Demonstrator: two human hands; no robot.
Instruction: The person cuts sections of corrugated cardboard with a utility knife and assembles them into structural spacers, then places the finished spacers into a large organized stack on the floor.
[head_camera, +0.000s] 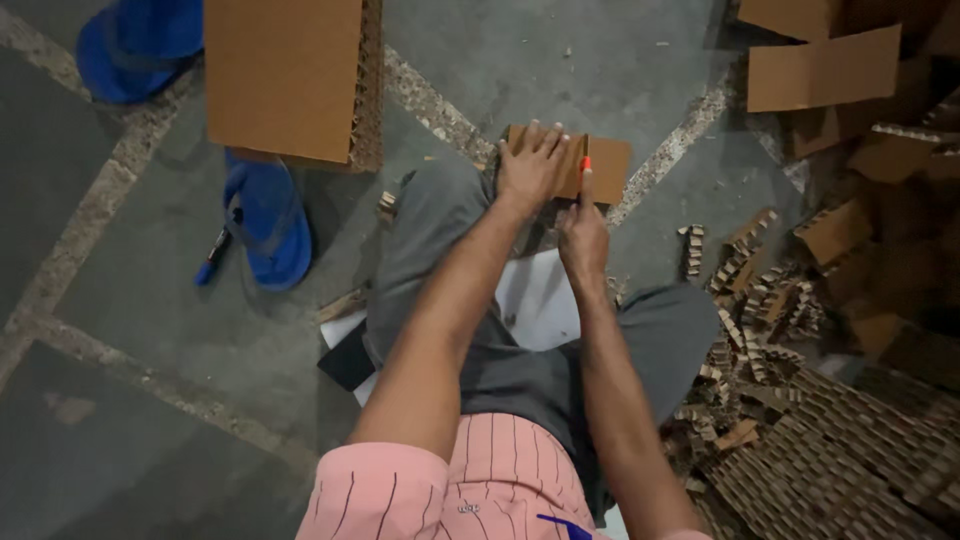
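On the grey stone floor (620, 60), in front of the person's knees, lies one small flat cardboard piece (610, 165). Two hands work on it. The left hand (530, 165) is spread wide with the palm down, pressing the left part of the piece. The right hand (583, 235) is closed around one thin cutter with an orange-red tip (586, 165); the tip stands on the cardboard just beside the left fingers.

The cardboard piece is brown, rectangular and plain on top. Only its right part shows fully; the left hand covers the rest.

I count two blue sandals: one sandal (268, 225) lies left of the knee, and the other sandal (135, 45) is at the top left, cut off by the picture edge. One blue marker (212, 257) lies touching the nearer sandal. One thick honeycomb cardboard block (290, 75) stands near the top, also cut off. One white sheet (540, 300) lies under the legs, partly hidden. On the right is a heap of cardboard scraps (760, 300), too many and too mixed to count, and larger cardboard sheets (825, 65) behind it. The blade of the cutter is too small to make out.
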